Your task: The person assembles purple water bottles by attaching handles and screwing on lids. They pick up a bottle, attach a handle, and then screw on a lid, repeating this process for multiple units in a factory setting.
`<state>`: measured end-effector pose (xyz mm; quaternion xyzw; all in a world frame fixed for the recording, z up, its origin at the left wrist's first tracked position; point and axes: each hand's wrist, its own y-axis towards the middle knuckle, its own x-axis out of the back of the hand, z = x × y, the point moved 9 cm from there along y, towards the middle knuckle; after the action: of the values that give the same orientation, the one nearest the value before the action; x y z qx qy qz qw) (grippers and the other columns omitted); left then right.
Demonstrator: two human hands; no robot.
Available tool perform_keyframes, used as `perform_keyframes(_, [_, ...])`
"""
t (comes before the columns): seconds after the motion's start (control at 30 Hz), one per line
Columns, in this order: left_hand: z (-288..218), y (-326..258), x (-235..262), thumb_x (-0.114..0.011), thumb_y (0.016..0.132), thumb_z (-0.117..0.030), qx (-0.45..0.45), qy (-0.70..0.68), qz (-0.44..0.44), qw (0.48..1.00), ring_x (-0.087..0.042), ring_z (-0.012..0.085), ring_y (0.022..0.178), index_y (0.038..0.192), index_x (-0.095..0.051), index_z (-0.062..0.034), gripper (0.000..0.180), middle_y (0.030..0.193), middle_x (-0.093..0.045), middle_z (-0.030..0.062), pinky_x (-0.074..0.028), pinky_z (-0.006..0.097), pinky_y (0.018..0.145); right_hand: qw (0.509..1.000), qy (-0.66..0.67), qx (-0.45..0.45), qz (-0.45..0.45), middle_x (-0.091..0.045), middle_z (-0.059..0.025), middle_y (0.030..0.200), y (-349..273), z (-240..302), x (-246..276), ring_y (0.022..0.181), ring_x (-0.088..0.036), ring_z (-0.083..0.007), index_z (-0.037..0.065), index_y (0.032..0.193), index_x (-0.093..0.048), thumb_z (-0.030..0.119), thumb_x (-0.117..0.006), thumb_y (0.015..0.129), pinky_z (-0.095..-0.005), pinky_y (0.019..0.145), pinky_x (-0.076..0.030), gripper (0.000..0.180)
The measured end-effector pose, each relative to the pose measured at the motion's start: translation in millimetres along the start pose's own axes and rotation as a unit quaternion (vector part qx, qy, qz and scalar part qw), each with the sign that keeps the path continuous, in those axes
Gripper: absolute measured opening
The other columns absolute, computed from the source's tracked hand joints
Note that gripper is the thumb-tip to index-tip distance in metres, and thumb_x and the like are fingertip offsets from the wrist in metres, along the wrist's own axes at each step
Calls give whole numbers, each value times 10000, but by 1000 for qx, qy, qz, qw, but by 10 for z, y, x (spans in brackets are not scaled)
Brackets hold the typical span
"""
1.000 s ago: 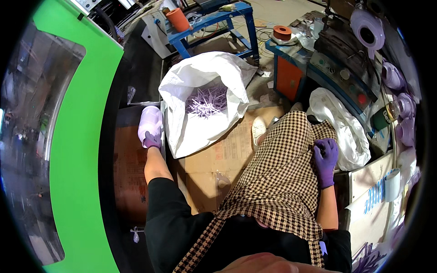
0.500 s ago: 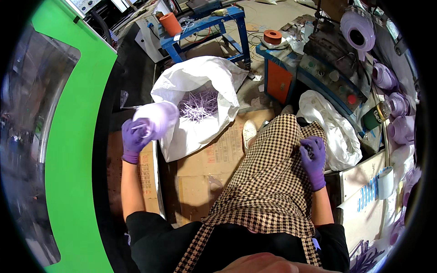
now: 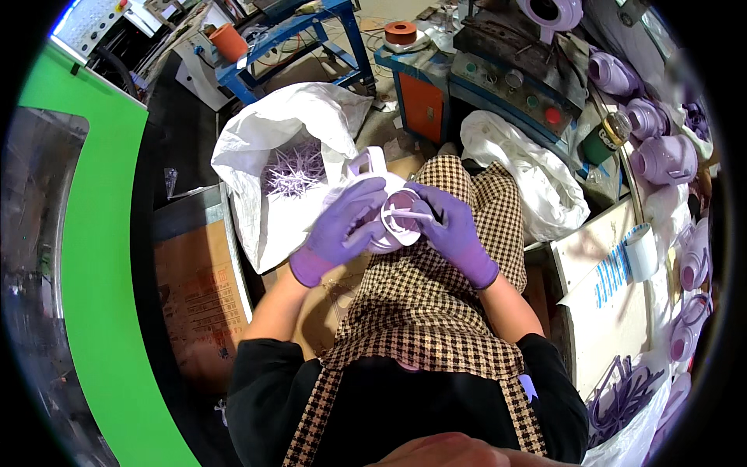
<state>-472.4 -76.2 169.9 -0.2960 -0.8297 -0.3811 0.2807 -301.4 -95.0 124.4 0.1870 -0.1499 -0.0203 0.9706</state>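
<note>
In front of my lap I hold a pale purple plastic jug-like body (image 3: pixel 378 187) with a loop handle and a round opening turned up toward me. My left hand (image 3: pixel 340 227), in a purple glove, is closed around its left side. A thin plastic sprue (image 3: pixel 408 214) crosses the opening. My gloved right hand (image 3: pixel 454 232) is at the right rim, its fingers closed at the sprue's end; whether a small tool is in them too, I cannot make out. Just beyond the left hand stands a white sack (image 3: pixel 241 152) holding many purple sprues (image 3: pixel 294 170).
A green machine panel (image 3: pixel 101 265) runs along the left. Further off are a blue metal stand (image 3: pixel 342 39) and a control box (image 3: pixel 513 93). At right are another white sack (image 3: pixel 537 179), a jar (image 3: pixel 605 138), a paper roll (image 3: pixel 641 253) and several purple bodies (image 3: pixel 665 159).
The left hand has brought the purple body from beside the sack to my lap, its opening now facing me. The right hand has left my thigh and met it. The view has shifted right.
</note>
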Motion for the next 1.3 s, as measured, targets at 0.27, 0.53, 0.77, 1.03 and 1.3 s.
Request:
perform_keyframes(0.27, [2, -5, -216, -966, 605, -380, 139, 164, -158, 964, -609, 338, 1130, 1538, -335, 11, 1192, 1245, -637, 155, -479, 450, 1000, 984, -81, 147, -67, -632, -141, 1089, -232, 416, 96, 919, -628, -269, 19, 1263, -621, 65, -654, 849, -366, 790, -529, 418])
perform_keyframes(0.53, [-401, -112, -571, -726, 804, -235, 29, 250, -159, 955, -568, 370, 1243, 1368, -522, -15, 639, 1342, -613, 139, -364, 568, 1121, 968, -232, 84, 44, -627, -103, 1106, -546, 199, -323, 770, -690, -274, 157, 1231, -610, 167, -760, 738, -381, 611, -565, 515])
perform_keyframes(0.77, [-426, -50, -702, -712, 829, -227, 20, 265, -156, 951, -578, 349, 1253, 1398, -494, -41, 637, 1328, -627, 140, -343, 613, 1126, 956, -254, 125, 73, -628, -61, 935, -588, -55, -394, 665, -672, -266, 174, 1094, -634, 285, -773, 751, -379, 550, -544, 387])
perform_keyframes(1.03, [807, -423, 405, -869, 738, -243, 115, 299, -250, 914, -588, 377, 1200, 1312, -605, -29, 666, 1265, -644, 175, -464, 479, 1034, 941, -203, 269, 29, -538, -116, 1465, -250, -13, 247, 977, -686, -248, 225, 1444, -520, 290, -730, 861, -369, 770, -581, 622])
perform_keyframes(1.3, [274, -344, 629, -843, 706, -132, 33, 398, -213, 892, -539, 434, 1269, 949, -685, -143, 290, 1352, -613, 177, -385, 556, 1120, 837, -543, 51, 40, -674, -165, 1045, 1024, -2585, 1721, 931, -658, -359, 93, 1011, -699, 199, -638, 822, -464, 791, -536, 224])
